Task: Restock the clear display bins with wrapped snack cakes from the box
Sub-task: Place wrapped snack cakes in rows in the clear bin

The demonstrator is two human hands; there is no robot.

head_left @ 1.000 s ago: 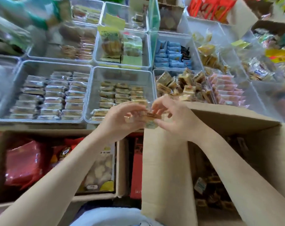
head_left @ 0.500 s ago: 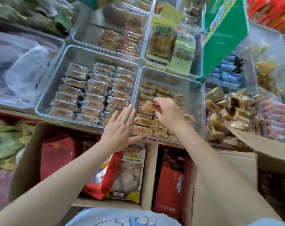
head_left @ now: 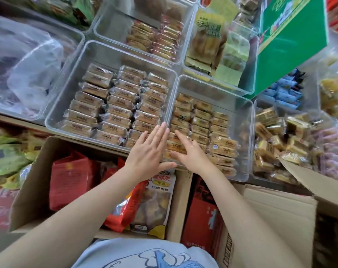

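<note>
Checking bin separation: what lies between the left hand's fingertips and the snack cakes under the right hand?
In the head view, only the clear bin walls separate the left hand from the cakes under the right hand.

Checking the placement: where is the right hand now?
In the head view, centre: the right hand rests on the near-left snack cakes in the clear bin, right beside the left hand.

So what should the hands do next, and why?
Probably reach the right hand back to the cardboard box for more cakes. Both hands look flat and hold nothing: the right hand rests on the snack cakes at the near end of the middle bin, the left hand lies against its near left corner. The bin's far end is bare, so there is room.
</note>
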